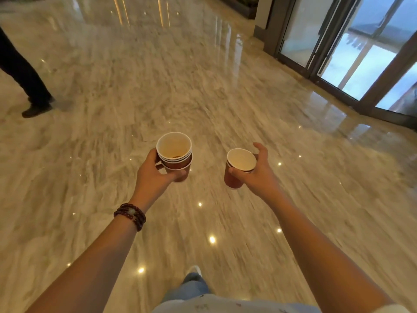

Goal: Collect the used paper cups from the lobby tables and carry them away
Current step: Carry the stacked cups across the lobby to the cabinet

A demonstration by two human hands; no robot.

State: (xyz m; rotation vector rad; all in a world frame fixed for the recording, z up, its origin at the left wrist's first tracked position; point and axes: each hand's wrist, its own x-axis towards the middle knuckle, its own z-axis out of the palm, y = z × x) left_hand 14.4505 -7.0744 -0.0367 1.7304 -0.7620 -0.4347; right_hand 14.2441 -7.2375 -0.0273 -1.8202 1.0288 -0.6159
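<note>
**Cups in both hands over the marble lobby floor**

A stack of paper cups [174, 154] sits in the left hand [153, 177], held out in front of the body at about mid-frame. The cups are nested one inside another, white rims showing in close rings at the top and a brown-red outer wall below; the inside of the top cup is pale with a dark trace at the bottom. The left hand wraps the lower part of the stack, thumb across the near side and fingers curled behind it, so the grip is closed around the cups. The stack tilts slightly away from the camera.

Just to the right, apart from the stack, a single paper cup [239, 168] of the same brown-red colour with a white rim is held in the right hand [257, 175]. The thumb presses on its near side just under the rim, while the fingers curve around the far side, the upper ones partly lifted off. This cup leans a little to the left.

A beaded bracelet [130, 215] of dark red beads circles the left wrist. Both forearms are bare. Below them, a pale trouser leg and a light shoe [195, 269] show over the polished marble floor [90, 154], which mirrors ceiling lights as bright dots. Glass doors [352, 48] with dark frames stand at the upper right. At the upper left, another person's dark trouser leg and shoe [33, 110] stand on the floor.
</note>
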